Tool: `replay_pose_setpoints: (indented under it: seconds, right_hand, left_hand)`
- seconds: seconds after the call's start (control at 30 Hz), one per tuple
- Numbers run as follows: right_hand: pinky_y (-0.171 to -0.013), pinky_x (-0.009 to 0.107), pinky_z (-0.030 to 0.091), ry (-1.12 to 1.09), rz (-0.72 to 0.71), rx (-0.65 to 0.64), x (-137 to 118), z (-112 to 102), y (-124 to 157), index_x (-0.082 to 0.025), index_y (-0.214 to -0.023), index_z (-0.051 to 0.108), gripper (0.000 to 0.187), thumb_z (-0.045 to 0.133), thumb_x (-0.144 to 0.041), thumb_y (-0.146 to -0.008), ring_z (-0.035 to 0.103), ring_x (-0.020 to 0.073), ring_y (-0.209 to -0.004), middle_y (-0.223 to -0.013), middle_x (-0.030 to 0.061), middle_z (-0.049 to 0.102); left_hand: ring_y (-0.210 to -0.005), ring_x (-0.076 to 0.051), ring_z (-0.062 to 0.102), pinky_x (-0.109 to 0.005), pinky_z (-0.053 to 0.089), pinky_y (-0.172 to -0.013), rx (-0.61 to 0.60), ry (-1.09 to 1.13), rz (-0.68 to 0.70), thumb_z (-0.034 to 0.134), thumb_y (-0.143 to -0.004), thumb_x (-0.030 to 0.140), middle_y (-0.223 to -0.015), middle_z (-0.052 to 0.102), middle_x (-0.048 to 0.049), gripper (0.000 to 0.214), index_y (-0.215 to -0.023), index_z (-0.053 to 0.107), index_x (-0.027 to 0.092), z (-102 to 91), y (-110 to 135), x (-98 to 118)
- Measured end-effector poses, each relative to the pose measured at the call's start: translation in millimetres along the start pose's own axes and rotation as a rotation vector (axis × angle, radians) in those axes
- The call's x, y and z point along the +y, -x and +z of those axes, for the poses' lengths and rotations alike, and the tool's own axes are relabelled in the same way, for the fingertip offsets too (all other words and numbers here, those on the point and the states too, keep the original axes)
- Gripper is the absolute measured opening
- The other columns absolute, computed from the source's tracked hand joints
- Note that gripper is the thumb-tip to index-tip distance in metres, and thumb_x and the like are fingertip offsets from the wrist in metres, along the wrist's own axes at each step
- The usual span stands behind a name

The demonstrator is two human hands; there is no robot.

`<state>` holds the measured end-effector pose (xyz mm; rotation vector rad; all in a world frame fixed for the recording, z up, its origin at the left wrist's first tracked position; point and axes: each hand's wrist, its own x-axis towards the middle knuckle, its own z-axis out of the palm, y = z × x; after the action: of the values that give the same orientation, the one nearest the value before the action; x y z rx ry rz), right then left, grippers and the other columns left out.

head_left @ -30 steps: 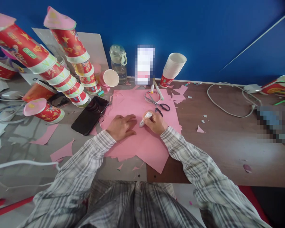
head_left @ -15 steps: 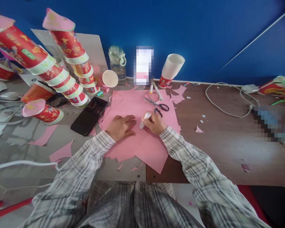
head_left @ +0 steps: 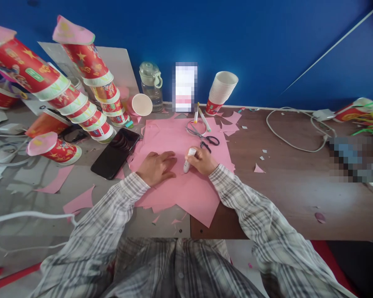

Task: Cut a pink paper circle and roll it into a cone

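Observation:
My right hand [head_left: 205, 160] is closed around a short, thick white stick [head_left: 186, 166], like a marker or glue stick. The stick leans, with its lower end at the pink paper [head_left: 202, 207]; a faint small mark shows beside that end. To its left, my left hand [head_left: 157, 166] lies on the same paper with fingers spread, holding nothing. Black-handled scissors [head_left: 209, 140] rest on the paper just beyond my right hand, their blades towards the back. Two slim white pens [head_left: 204, 120] lie behind them.
Stacked red paper cups [head_left: 77, 103] stand at the left, close to a black phone [head_left: 115, 153]. A water bottle [head_left: 152, 89], a blurred bright screen [head_left: 185, 87] and a white cup stack [head_left: 223, 89] line the back. A cable [head_left: 294, 145] curls at the right.
The view has shifted slightly. The white stick's lower end has moved a little on the pink paper, and a faint mark now shows near it. My left hand stays in place.

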<state>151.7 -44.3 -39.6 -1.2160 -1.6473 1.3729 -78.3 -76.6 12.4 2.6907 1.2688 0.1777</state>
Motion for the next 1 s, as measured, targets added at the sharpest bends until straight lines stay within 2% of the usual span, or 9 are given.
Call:
replay_pose_setpoints:
  seconds: [0.13,0.33,0.4,0.53,0.63,0.73,0.8,0.9,1.0]
  right_hand:
    - [-0.049,0.029,0.038,-0.154,0.008,0.13,1,-5,-4,-0.031,-0.079,0.06,0.056,0.086,-0.079,-0.093,0.044,0.014,-0.048,-0.05,-0.0067,0.054]
    - [-0.071,0.032,0.062,-0.05,-0.065,-0.026,-6,6,4,-0.029,-0.084,0.066,0.055,0.096,-0.074,-0.091,0.076,0.0219,-0.072,-0.067,0.002,0.082]
    - [-0.067,0.031,0.058,-0.024,-0.047,-0.041,-6,3,3,-0.029,-0.079,0.065,0.053,0.094,-0.072,-0.091,0.071,0.0203,-0.067,-0.065,0.0021,0.08]
    - [-0.053,0.03,0.045,-0.109,-0.018,0.091,-2,-2,-2,-0.031,-0.08,0.06,0.048,0.083,-0.071,-0.094,0.051,0.0156,-0.051,-0.051,-0.0058,0.06]
    - [-0.062,0.031,0.056,-0.101,-0.056,0.088,0,4,-1,-0.03,-0.087,0.065,0.043,0.09,-0.065,-0.091,0.067,0.0191,-0.061,-0.062,-0.002,0.074]
    - [-0.071,0.032,0.061,-0.042,-0.078,-0.036,-1,8,2,-0.029,-0.088,0.067,0.047,0.095,-0.067,-0.092,0.075,0.0215,-0.073,-0.078,0.0045,0.089]
    - [-0.065,0.03,0.055,-0.015,-0.065,-0.096,-3,6,2,-0.029,-0.083,0.065,0.053,0.095,-0.072,-0.093,0.068,0.0194,-0.067,-0.072,0.0041,0.085]
    - [-0.054,0.03,0.044,-0.056,-0.018,-0.021,-5,1,1,-0.03,-0.082,0.062,0.055,0.089,-0.076,-0.094,0.052,0.0159,-0.054,-0.055,-0.0028,0.066]
    - [-0.058,0.031,0.05,-0.109,-0.02,0.063,-7,3,1,-0.031,-0.084,0.062,0.055,0.088,-0.078,-0.094,0.055,0.0173,-0.053,-0.054,-0.0046,0.063]
  left_hand:
    - [-0.096,-0.022,0.052,-0.038,0.033,-0.075,0.005,0.002,0.004,0.034,-0.072,0.062,-0.127,0.043,-0.0072,0.057,-0.114,0.043,0.024,0.8,0,0]
    - [-0.098,-0.022,0.051,-0.038,0.033,-0.076,-0.013,-0.014,-0.01,0.036,-0.071,0.062,-0.127,0.043,-0.0067,0.058,-0.114,0.042,0.024,-0.7,0,1]
    - [-0.097,-0.022,0.051,-0.039,0.033,-0.077,-0.014,-0.013,-0.011,0.036,-0.072,0.062,-0.127,0.043,-0.007,0.058,-0.114,0.042,0.024,-0.8,0,1]
    - [-0.096,-0.022,0.052,-0.039,0.033,-0.076,-0.012,-0.009,-0.005,0.033,-0.072,0.062,-0.127,0.042,-0.0074,0.058,-0.115,0.042,0.023,-0.3,0,0]
    - [-0.096,-0.022,0.051,-0.038,0.033,-0.077,-0.02,-0.014,-0.004,0.035,-0.071,0.063,-0.127,0.042,-0.0066,0.058,-0.114,0.043,0.024,-0.4,0,0]
    - [-0.097,-0.022,0.051,-0.039,0.033,-0.077,-0.023,-0.016,-0.014,0.035,-0.071,0.063,-0.128,0.042,-0.0062,0.059,-0.115,0.042,0.024,-0.6,-1,0]
    - [-0.098,-0.022,0.051,-0.039,0.033,-0.077,-0.021,-0.011,-0.018,0.035,-0.071,0.063,-0.128,0.042,-0.0061,0.059,-0.115,0.042,0.024,-0.2,-1,0]
    - [-0.098,-0.022,0.051,-0.038,0.033,-0.077,-0.009,0.001,-0.015,0.034,-0.072,0.063,-0.128,0.042,-0.0067,0.059,-0.114,0.043,0.023,0.4,0,0]
    - [-0.098,-0.023,0.051,-0.039,0.033,-0.077,-0.02,-0.007,-0.009,0.034,-0.072,0.063,-0.128,0.042,-0.0082,0.059,-0.115,0.042,0.023,-0.2,0,0]
